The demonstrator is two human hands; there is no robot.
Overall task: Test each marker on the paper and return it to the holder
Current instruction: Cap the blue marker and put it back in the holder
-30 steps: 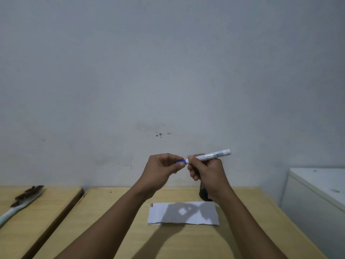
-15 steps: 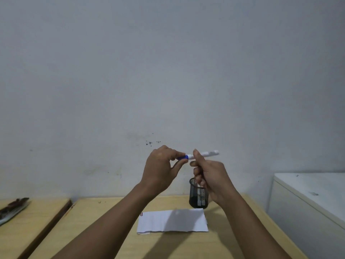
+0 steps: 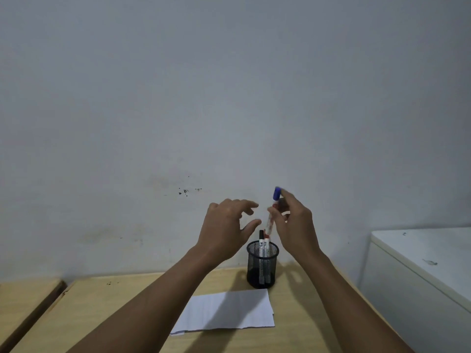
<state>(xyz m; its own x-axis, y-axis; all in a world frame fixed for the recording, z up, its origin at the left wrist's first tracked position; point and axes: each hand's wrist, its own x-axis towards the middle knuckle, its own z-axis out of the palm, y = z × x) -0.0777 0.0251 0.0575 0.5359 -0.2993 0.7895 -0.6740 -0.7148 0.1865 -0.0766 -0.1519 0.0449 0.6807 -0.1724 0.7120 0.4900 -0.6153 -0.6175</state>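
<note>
My right hand [image 3: 295,225] grips a white marker with a blue cap [image 3: 272,212], held nearly upright, cap at the top, its lower end just above the holder. The black mesh holder [image 3: 262,266] stands on the wooden table and has two markers in it, one black-capped [image 3: 261,244] and one red-capped [image 3: 266,244]. My left hand [image 3: 225,230] hovers left of the marker with spread fingers and holds nothing. A white sheet of paper [image 3: 229,310] lies flat in front of the holder.
The wooden table [image 3: 127,301] meets a grey wall at the back. A second wooden surface [image 3: 23,299] sits to the left across a dark gap. A white cabinet [image 3: 423,271] stands at the right.
My left hand has let go of the marker's cap end and spread its fingers. My right hand turned the marker from lying sideways to upright and moved it over the holder.
</note>
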